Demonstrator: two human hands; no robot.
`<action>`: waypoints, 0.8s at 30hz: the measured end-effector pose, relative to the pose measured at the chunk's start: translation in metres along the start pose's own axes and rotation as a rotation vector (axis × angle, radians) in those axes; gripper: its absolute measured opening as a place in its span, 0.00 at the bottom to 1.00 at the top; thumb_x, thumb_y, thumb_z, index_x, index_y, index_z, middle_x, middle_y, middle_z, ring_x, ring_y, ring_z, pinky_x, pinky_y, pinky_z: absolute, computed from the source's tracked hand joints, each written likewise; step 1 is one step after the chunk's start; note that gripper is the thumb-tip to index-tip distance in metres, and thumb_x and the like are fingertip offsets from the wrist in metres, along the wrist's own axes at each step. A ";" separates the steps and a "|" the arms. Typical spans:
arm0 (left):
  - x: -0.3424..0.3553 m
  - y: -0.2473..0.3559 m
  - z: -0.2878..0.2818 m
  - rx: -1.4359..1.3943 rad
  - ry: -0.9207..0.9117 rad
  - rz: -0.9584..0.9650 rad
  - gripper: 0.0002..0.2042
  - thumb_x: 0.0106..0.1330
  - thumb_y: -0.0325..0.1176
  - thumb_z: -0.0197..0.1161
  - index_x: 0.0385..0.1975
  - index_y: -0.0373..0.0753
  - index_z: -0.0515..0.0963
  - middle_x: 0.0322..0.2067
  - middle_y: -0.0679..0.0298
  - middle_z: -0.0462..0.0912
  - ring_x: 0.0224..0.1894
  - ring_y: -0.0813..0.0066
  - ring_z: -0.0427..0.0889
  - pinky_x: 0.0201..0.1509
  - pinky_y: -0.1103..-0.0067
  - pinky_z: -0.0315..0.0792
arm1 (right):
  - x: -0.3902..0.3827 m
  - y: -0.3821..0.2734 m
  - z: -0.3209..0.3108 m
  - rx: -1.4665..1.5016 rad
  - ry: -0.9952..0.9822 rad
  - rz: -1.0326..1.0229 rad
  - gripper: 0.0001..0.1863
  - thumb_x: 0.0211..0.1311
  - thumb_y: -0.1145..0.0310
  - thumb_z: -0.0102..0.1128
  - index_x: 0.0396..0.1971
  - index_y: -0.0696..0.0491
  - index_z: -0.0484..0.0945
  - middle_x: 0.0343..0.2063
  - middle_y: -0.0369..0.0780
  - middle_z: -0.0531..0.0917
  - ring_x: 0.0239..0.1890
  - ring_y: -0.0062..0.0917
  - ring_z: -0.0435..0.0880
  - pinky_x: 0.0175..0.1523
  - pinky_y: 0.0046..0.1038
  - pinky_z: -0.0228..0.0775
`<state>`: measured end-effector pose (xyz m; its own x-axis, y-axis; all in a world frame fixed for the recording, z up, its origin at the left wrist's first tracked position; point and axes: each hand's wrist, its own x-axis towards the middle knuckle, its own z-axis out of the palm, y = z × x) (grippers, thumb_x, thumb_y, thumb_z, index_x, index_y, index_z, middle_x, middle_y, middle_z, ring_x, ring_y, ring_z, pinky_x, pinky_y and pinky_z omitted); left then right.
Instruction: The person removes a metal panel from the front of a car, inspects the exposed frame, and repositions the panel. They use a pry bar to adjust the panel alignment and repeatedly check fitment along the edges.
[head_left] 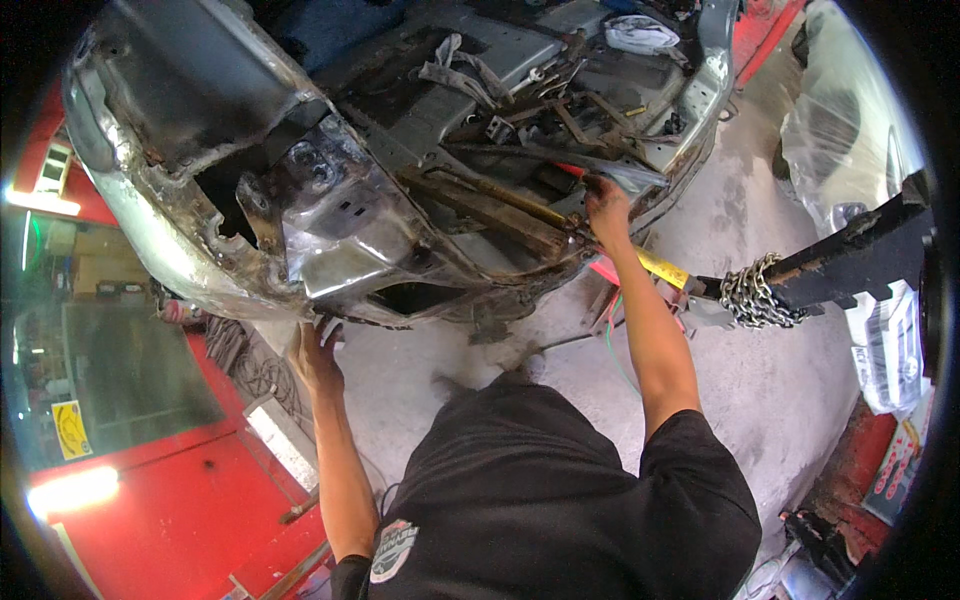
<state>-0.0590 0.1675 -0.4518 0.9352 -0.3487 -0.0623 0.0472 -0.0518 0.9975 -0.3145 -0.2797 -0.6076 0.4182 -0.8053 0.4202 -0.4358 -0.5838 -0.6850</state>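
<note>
Yellow bar (530, 206) is laid inside the open rear of the stripped car body shell (365, 255); its near end sits at the shell's edge, just below and left of the right hand (606, 205). Long axis is slanted in view: upper left to lower right, roughly across the right forearm.

Past that forearm, a yellow tube (665, 268) is seen in line, aimed at the chain (758, 292) wrapped on the black beam (850, 250). Whether bar and tube are 1 piece can't be told; the join is covered.

Right grip: fingers are curled down by the bar end, near a red piece (570, 170). Whether anything is clasped can't be told.

Left hand (318, 362) is raised to the shell's lower edge, fingertips at the metal, thumb set apart. Closure can't be told; fingertips are partly hidden.

Of 2 hands, the right is nearer the bar; the left is well apart, lower left.
</note>
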 end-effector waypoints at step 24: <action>-0.001 -0.004 -0.008 -0.166 -0.015 -0.118 0.27 0.68 0.38 0.59 0.65 0.33 0.64 0.53 0.57 0.77 0.48 0.64 0.81 0.40 0.74 0.76 | -0.039 -0.017 -0.062 0.314 0.153 0.327 0.19 0.53 0.76 0.49 0.45 0.62 0.80 0.33 0.45 0.85 0.33 0.27 0.82 0.43 0.25 0.73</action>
<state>-0.0577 0.1756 -0.4551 0.9143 -0.3636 -0.1783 0.2144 0.0612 0.9748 -0.3730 -0.2447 -0.5752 0.1672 -0.9612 0.2196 -0.2536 -0.2572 -0.9325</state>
